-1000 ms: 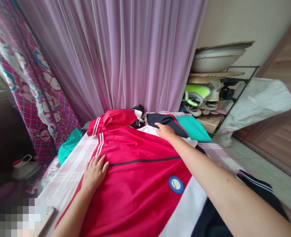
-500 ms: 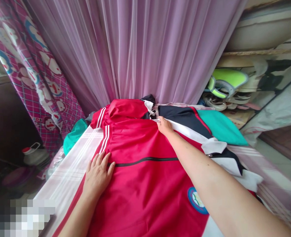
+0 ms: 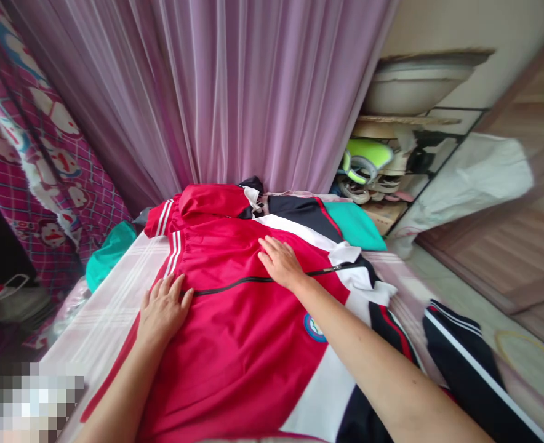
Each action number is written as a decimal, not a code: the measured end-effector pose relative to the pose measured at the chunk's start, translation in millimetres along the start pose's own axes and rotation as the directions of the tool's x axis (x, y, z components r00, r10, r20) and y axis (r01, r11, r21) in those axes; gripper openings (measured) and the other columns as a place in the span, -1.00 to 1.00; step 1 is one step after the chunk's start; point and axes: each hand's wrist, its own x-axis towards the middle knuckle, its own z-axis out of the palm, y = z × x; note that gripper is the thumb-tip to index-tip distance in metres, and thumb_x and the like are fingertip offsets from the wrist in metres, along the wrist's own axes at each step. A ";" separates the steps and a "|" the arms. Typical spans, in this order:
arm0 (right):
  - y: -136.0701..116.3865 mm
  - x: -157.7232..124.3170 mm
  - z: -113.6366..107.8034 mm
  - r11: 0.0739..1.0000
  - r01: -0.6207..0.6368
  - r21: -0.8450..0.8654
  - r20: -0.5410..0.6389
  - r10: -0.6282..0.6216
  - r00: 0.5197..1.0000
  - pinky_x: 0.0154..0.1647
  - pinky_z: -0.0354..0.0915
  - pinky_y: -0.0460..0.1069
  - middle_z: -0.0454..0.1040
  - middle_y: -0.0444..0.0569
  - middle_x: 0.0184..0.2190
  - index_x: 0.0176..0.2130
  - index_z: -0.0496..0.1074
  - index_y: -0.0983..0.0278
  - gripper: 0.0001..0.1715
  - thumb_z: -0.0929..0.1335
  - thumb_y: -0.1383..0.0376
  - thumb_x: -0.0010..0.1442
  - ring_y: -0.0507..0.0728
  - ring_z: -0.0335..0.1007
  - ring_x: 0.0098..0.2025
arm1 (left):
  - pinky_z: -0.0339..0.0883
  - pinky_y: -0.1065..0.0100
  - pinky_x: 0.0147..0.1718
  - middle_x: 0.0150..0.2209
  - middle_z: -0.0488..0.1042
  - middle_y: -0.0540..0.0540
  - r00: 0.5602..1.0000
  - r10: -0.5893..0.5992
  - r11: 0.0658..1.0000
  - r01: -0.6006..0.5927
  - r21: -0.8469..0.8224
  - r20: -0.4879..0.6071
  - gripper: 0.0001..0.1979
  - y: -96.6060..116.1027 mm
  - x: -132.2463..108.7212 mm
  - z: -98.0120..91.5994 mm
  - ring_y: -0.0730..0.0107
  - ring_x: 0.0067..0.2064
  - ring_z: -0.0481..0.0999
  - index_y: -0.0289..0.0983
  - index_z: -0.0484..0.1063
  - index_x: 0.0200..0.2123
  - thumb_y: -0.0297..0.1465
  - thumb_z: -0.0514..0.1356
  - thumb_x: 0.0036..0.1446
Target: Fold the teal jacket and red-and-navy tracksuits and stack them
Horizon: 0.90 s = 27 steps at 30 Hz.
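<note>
A red, white and black zip jacket [image 3: 235, 332] lies spread sideways over the table, its dark zipper running left to right and a round blue badge [image 3: 315, 327] on its chest. My left hand [image 3: 164, 307] rests flat near the striped hem, fingers spread. On the red cloth just above the zipper lies my right hand [image 3: 279, 258], its fingers stretched out and holding nothing. Beyond it are a folded red garment [image 3: 212, 200] with striped trim and a black and teal garment [image 3: 355, 226]. My right forearm hides part of the jacket's chest.
A checked cloth [image 3: 128, 271] covers the table. Purple curtains [image 3: 263, 92] hang behind it. To the right stands a rack with a basin [image 3: 401, 86], a lime visor [image 3: 368, 154] and shoes. A black sleeve [image 3: 466, 344] with stripes extends at the right edge; a jug [image 3: 16, 301] is at left.
My right hand has let go of the jacket's white far edge and come nearer, opening onto the red cloth. My left hand stays by the hem. The view has turned right.
</note>
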 end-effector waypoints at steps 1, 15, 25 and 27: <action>-0.8 -20.9 -2.2 0.999 0.045 0.002 0.034 -0.045 0.998 0.40 -0.09 0.25 0.07 0.06 0.42 0.38 0.14 0.17 -0.37 0.11 0.07 0.42 0.21 -0.06 0.43 | 0.06 -0.11 0.29 0.37 0.20 -0.23 1.000 0.001 1.000 -0.001 -0.003 0.001 -0.42 0.0 0.5 -0.1 -0.02 0.38 0.14 -0.23 0.24 0.32 -0.13 -0.07 0.33; 104.3 -224.2 -38.6 0.976 -0.189 -0.111 -0.222 0.161 0.962 0.25 0.20 0.17 0.41 0.12 0.22 0.18 0.43 0.25 -0.49 0.17 0.23 0.34 0.23 0.29 0.25 | 0.08 -0.18 0.26 0.31 0.25 -0.39 0.976 0.133 0.991 -0.137 -0.011 -0.174 -0.40 3.7 -19.5 -15.8 -0.14 0.33 0.20 -0.38 0.31 0.25 -0.18 -0.14 0.32; 110.6 -255.2 -70.9 0.776 -0.595 -0.208 -0.244 0.548 0.800 -0.18 0.26 0.01 0.58 0.01 -0.24 -0.27 0.51 0.20 -0.73 0.28 0.14 0.32 0.18 0.49 -0.16 | 0.14 -0.04 0.27 0.28 0.34 -0.24 0.944 0.315 0.949 -0.314 0.028 -0.095 -0.45 -23.2 -85.8 12.0 0.00 0.35 0.21 -0.28 0.35 0.23 -0.18 -0.07 0.29; 104.3 -252.7 -74.4 0.753 -0.616 -0.231 -0.185 0.588 0.788 -0.24 0.23 -0.01 0.58 -0.02 -0.23 -0.25 0.49 0.20 -0.75 0.26 0.17 0.34 0.14 0.50 -0.20 | 0.14 -0.06 0.26 0.29 0.33 -0.24 0.955 0.284 0.959 -0.283 0.022 -0.081 -0.45 -20.3 -88.1 10.2 -0.04 0.34 0.22 -0.27 0.35 0.23 -0.17 -0.05 0.29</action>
